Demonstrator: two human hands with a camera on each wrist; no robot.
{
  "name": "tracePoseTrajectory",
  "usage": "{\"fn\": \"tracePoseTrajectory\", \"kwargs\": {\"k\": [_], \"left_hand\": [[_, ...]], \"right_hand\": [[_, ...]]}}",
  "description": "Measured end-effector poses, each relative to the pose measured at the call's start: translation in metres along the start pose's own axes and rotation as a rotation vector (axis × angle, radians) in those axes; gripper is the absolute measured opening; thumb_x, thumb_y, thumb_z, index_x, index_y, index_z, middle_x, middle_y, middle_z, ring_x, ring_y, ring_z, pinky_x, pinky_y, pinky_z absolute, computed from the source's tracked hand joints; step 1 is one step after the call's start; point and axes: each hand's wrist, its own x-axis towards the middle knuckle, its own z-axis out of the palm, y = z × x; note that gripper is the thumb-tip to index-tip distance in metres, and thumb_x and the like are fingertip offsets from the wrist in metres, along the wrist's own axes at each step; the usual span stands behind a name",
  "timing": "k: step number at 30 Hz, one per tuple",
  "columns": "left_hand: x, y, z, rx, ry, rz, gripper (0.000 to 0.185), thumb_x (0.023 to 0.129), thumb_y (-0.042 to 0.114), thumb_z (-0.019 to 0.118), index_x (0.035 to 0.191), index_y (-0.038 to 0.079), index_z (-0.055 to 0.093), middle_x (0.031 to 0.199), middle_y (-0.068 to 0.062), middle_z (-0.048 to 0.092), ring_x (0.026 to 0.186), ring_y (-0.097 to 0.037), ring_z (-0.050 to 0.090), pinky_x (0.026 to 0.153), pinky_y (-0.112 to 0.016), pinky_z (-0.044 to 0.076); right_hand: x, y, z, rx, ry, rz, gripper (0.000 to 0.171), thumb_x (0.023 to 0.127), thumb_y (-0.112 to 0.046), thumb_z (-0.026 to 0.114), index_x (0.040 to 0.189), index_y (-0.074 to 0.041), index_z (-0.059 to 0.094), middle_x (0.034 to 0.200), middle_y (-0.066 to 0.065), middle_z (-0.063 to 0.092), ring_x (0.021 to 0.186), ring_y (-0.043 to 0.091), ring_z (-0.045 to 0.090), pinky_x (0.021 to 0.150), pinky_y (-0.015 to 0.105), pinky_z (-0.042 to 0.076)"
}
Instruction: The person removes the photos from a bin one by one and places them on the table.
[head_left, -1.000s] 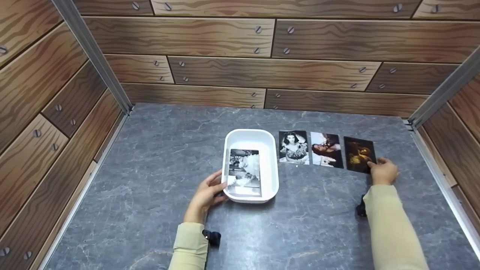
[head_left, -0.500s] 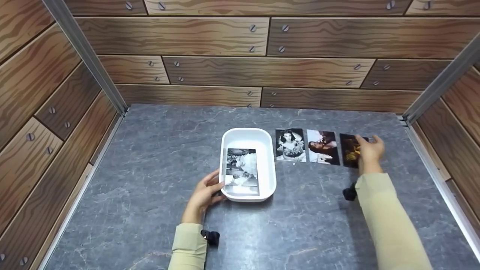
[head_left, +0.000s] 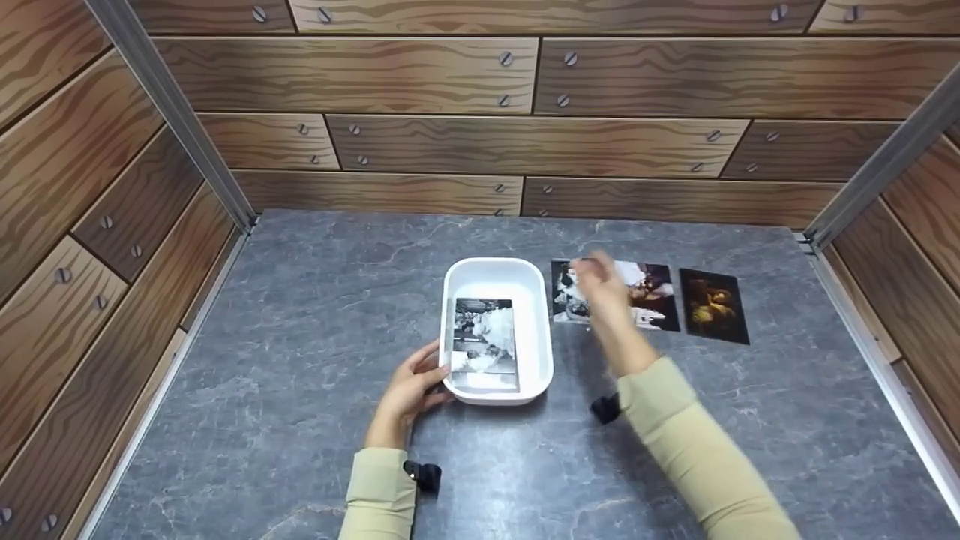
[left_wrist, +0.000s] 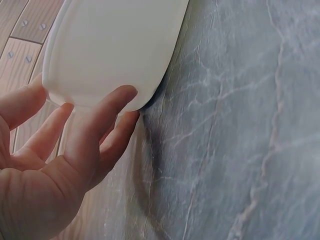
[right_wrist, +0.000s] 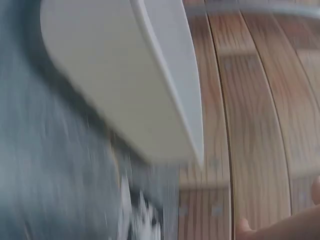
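A white rectangular tub (head_left: pixel 534 352) sits mid-table with a black-and-white photo print (head_left: pixel 484 337) lying in it. My left hand (head_left: pixel 409 390) holds the tub's near left corner, thumb at the rim. In the left wrist view, fingers (left_wrist: pixel 112 102) lie against its outer wall. Blurred by motion, my right hand (head_left: pixel 606 296) hovers over the row of prints right of the tub, holding nothing that shows. It partly covers a black-and-white portrait print (head_left: pixel 564 304) and a colour print (head_left: pixel 658 296). A dark print with golden figures (head_left: pixel 711 306) lies at the row's right end.
The grey marbled table (head_left: pixel 337 300) is enclosed by wood-patterned panels (head_left: pixel 420 142) at the back and both sides. Metal strips (head_left: pixel 180 127) run along the corners. Black wrist cameras (head_left: pixel 425 475) are worn on both arms.
My right hand has left the dark print and moved left over the other two, toward the tub. The dark print stays on the table. My left hand keeps its hold on the tub.
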Motion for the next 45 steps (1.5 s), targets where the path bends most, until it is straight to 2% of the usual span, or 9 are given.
{"fn": "tracePoseTrajectory", "kwargs": {"k": [5, 8, 12, 17, 23, 31, 36, 41, 45], "left_hand": [[0.0, 0.0, 0.0, 0.001, 0.003, 0.005, 0.06, 0.093, -0.001, 0.055, 0.148, 0.001, 0.033, 0.146, -0.033, 0.037, 0.106, -0.03, 0.061, 0.079, -0.041, 0.061], [0.0, 0.0, -0.001, 0.003, 0.007, 0.009, 0.06, 0.093, -0.001, 0.055, 0.148, 0.001, 0.033, 0.145, -0.033, 0.038, 0.104, -0.029, 0.061, 0.078, -0.04, 0.061], [0.0, 0.0, -0.001, 0.005, 0.002, 0.006, 0.06, 0.093, -0.001, 0.055, 0.148, 0.001, 0.033, 0.146, -0.032, 0.037, 0.104, -0.029, 0.062, 0.078, -0.04, 0.061], [0.0, 0.001, 0.0, -0.004, -0.001, 0.006, 0.059, 0.093, -0.002, 0.053, 0.148, 0.001, 0.033, 0.147, -0.032, 0.036, 0.106, -0.03, 0.061, 0.079, -0.04, 0.061], [0.0, 0.002, 0.0, 0.008, 0.007, 0.001, 0.059, 0.093, -0.001, 0.055, 0.148, 0.001, 0.034, 0.145, -0.032, 0.039, 0.103, -0.028, 0.061, 0.077, -0.038, 0.061], [0.0, 0.001, -0.001, 0.002, 0.01, -0.007, 0.059, 0.093, -0.001, 0.054, 0.148, 0.001, 0.034, 0.144, -0.033, 0.039, 0.101, -0.027, 0.062, 0.076, -0.038, 0.061], [0.0, 0.003, -0.001, -0.009, 0.01, -0.002, 0.059, 0.093, -0.003, 0.054, 0.148, 0.0, 0.034, 0.144, -0.034, 0.039, 0.1, -0.027, 0.062, 0.076, -0.038, 0.062], [0.0, 0.002, 0.0, -0.015, 0.011, -0.005, 0.059, 0.092, -0.004, 0.054, 0.147, -0.001, 0.034, 0.142, -0.035, 0.04, 0.095, -0.025, 0.063, 0.075, -0.038, 0.062], [-0.002, 0.002, 0.0, -0.013, 0.008, -0.004, 0.06, 0.092, -0.004, 0.054, 0.148, -0.001, 0.033, 0.142, -0.036, 0.038, 0.094, -0.025, 0.063, 0.076, -0.038, 0.062]], "right_hand": [[-0.029, 0.027, 0.045, -0.048, -0.124, -0.042, 0.053, 0.094, -0.004, 0.057, 0.142, 0.009, 0.038, 0.125, 0.025, 0.055, 0.104, 0.02, 0.055, 0.096, 0.03, 0.051], [-0.041, 0.041, 0.061, -0.108, -0.206, 0.011, 0.056, 0.095, -0.01, 0.058, 0.143, 0.007, 0.037, 0.134, 0.03, 0.049, 0.121, 0.034, 0.05, 0.109, 0.041, 0.043], [-0.054, 0.055, 0.074, -0.163, -0.225, 0.109, 0.062, 0.094, -0.017, 0.061, 0.145, 0.006, 0.034, 0.144, 0.032, 0.039, 0.133, 0.042, 0.039, 0.115, 0.049, 0.034], [-0.066, 0.068, 0.083, -0.231, -0.177, 0.176, 0.071, 0.091, -0.022, 0.065, 0.147, 0.006, 0.031, 0.15, 0.032, 0.03, 0.139, 0.044, 0.029, 0.118, 0.049, 0.028], [-0.068, 0.078, 0.089, -0.306, -0.092, 0.212, 0.078, 0.088, -0.024, 0.069, 0.148, 0.006, 0.029, 0.148, 0.031, 0.034, 0.136, 0.041, 0.036, 0.116, 0.046, 0.032], [-0.063, 0.083, 0.092, -0.467, -0.075, 0.254, 0.073, 0.087, -0.027, 0.07, 0.146, 0.002, 0.037, 0.149, 0.021, 0.041, 0.136, 0.036, 0.037, 0.115, 0.045, 0.034], [-0.062, 0.084, 0.093, -0.485, -0.079, 0.258, 0.067, 0.088, -0.023, 0.068, 0.144, 0.001, 0.04, 0.147, 0.021, 0.044, 0.134, 0.036, 0.038, 0.113, 0.043, 0.036], [-0.062, 0.084, 0.091, -0.496, -0.067, 0.275, 0.069, 0.084, -0.018, 0.066, 0.145, -0.001, 0.04, 0.15, 0.02, 0.039, 0.138, 0.037, 0.031, 0.117, 0.045, 0.029], [-0.062, 0.085, 0.091, -0.482, -0.06, 0.262, 0.07, 0.08, -0.013, 0.065, 0.145, -0.001, 0.041, 0.149, 0.019, 0.041, 0.136, 0.036, 0.034, 0.116, 0.046, 0.029]]}}
